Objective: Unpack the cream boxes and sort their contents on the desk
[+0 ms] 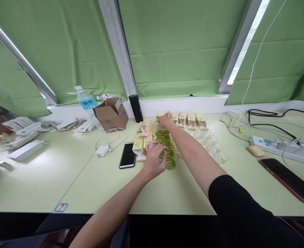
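My left hand [154, 157] hovers over the near left of two rows of small green square cups [170, 164]. Its fingers are curved and apart from the thumb, with nothing visible between them. Beige paper boxes with green labels [138, 146] stand just left of it. My right hand [165, 119] reaches across to the back, over the left end of a row of beige boxes [191, 120]; its fingers point left, look stretched out and seem to touch a box. Small yellowish pieces [178, 154] lie beside the cups, partly behind my right forearm. Clear plastic cups [213, 146] stand to the right.
A black phone [127, 155], a white charger [102, 150] and an open cardboard box [112, 115] are on the left. A black cylinder [135, 108] and a water bottle [86, 101] stand behind. On the right are a power strip [283, 146], cables and another phone [288, 179].
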`<state>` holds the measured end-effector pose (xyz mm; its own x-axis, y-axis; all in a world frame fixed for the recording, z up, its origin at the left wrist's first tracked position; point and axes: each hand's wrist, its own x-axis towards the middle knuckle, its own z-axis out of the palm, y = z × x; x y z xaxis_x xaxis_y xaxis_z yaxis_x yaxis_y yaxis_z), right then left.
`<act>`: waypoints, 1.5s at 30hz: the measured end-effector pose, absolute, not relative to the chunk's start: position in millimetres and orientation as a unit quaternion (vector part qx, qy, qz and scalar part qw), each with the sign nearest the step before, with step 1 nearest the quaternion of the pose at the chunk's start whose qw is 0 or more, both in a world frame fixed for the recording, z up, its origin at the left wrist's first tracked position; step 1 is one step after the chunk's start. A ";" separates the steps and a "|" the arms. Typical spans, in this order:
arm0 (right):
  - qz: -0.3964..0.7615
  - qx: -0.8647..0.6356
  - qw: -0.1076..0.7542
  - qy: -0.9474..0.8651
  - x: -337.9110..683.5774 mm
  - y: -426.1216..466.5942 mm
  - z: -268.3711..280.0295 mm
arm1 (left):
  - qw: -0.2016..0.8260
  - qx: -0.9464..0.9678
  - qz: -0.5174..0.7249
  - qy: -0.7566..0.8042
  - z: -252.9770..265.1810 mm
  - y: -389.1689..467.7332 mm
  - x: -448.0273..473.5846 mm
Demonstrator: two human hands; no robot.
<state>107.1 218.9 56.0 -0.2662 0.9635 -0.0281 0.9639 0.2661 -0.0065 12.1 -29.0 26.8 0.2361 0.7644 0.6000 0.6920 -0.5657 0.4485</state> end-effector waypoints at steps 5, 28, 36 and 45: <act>0.006 0.598 -0.012 0.802 106.1 212.9 60.2 | 0.055 0.771 0.421 0.475 25.0 -25.5 8.8; -0.076 0.310 -0.464 0.826 243.6 -24.1 57.6 | 0.488 0.668 0.489 0.278 55.2 -8.1 42.0; -0.255 0.341 -0.539 0.727 244.5 -31.3 71.8 | 0.285 0.674 0.554 0.396 34.8 -19.2 40.6; -0.266 0.372 -0.473 0.753 237.1 -41.7 52.0 | -0.036 0.820 0.476 0.316 28.2 -35.5 40.9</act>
